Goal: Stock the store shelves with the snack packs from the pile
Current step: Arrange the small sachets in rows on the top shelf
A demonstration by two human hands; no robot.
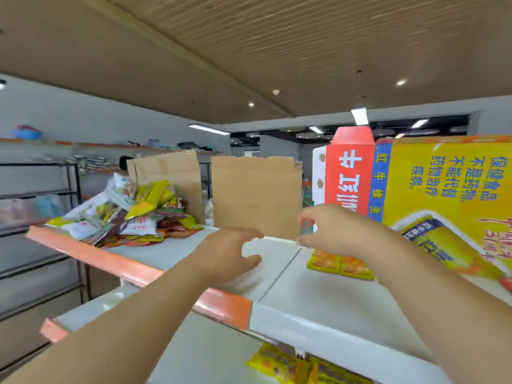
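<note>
The right hand pinches what seems a small grey pack, blurred, just above the yellow packs lying flat on the shelf. The left hand, fingers apart and empty, is nearer the pile, off to its left. The box reads 红牛 and 保健食品.

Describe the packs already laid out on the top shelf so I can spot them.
Find the big yellow box on the right of the top shelf. At its foot, just below the right hand, two yellow packs lie side by side. Unlike the jumbled pile far left, they lie flat and match.
</note>
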